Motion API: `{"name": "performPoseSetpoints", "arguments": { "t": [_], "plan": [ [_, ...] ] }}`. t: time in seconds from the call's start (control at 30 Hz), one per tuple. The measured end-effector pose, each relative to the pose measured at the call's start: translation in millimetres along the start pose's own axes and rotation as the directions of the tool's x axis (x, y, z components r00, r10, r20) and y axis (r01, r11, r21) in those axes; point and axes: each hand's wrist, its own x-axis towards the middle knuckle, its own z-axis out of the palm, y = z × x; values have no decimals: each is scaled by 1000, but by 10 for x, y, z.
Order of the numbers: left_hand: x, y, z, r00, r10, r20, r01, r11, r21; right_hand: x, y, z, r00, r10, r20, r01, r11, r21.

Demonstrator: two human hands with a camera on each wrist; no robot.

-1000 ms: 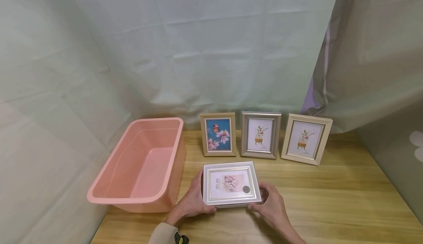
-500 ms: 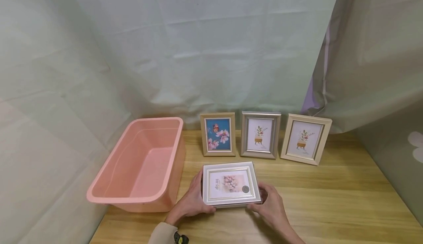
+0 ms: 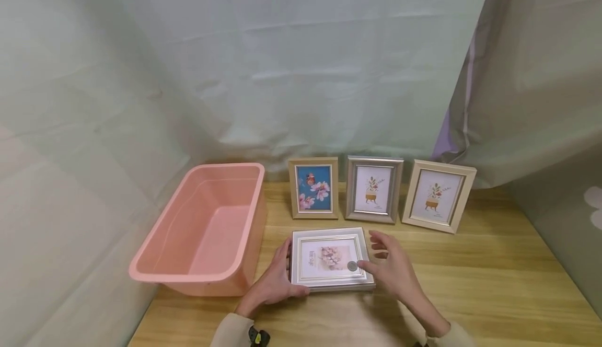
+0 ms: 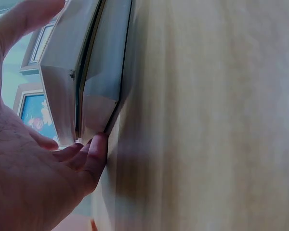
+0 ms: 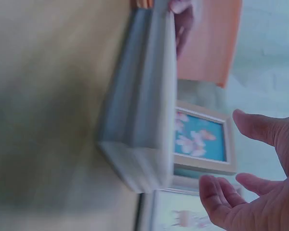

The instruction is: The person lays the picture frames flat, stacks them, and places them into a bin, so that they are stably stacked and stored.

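Note:
A small stack of picture frames lies flat on the table. On top, face up, is a silver-white picture frame [image 3: 329, 259] with a pink flower print and a round grey sticker. My left hand [image 3: 273, 281] holds the stack at its left end, thumb along the front edge; in the left wrist view its fingertips [image 4: 97, 144] touch the side of the lower frame [image 4: 103, 72]. Raised off the stack's right end is my right hand [image 3: 394, 267], fingers loosely bent and apart. Its thumb overlaps the top frame's right border in the head view; the right wrist view shows nothing in its grasp.
Behind the stack stand three upright frames: a beige one [image 3: 294, 190] with a blue flower picture, a silver-grey one [image 3: 351, 190] and a cream one [image 3: 463, 195], both with plant prints. A pink plastic tub [image 3: 256, 221] stands left on the wooden table [image 3: 494, 279].
My right hand has let go of the stack's right end and moved up and slightly right. My left hand stays at the left end. The whole head view has shifted slightly.

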Motion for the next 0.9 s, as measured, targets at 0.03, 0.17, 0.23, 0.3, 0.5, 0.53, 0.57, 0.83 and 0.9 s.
{"name": "performPoseSetpoints", "arguments": {
  "t": [0.03, 0.17, 0.23, 0.3, 0.5, 0.53, 0.57, 0.83, 0.9],
  "plan": [
    [-3, 3, -4, 1000, 2, -1, -2, 1000, -11, 56, -39, -11, 1000, -23, 5, 23, 1000, 0],
    [-5, -11, -9, 1000, 18, 5, -18, 999, -49, 285, -185, -15, 994, -108, 16, 109, 993, -50],
    [-6, -29, -10, 1000, 25, 3, -25, 999, -41, 400, -252, 1, 989, -147, 16, 148, 986, -81],
    [-7, -48, -10, 1000, 27, 5, -27, 999, -36, 517, -317, 24, 983, -182, 18, 182, 978, -100],
    [-15, -73, -20, 999, 34, 11, -33, 999, -36, 860, -533, 107, 970, -243, 26, 244, 958, -147],
    [-15, -72, -21, 999, 39, 10, -39, 998, -44, 915, -567, 123, 967, -253, 26, 254, 954, -162],
    [-15, -71, -23, 999, 43, 11, -42, 998, -46, 968, -603, 138, 967, -255, 26, 256, 952, -170],
    [-34, -36, -20, 998, 55, 18, -54, 997, -58, 1343, -790, 284, 976, -212, 56, 219, 944, -248],
    [-42, -35, -16, 998, 57, 16, -56, 996, -64, 1416, -812, 319, 975, -216, 58, 223, 937, -268]
  ]
}}
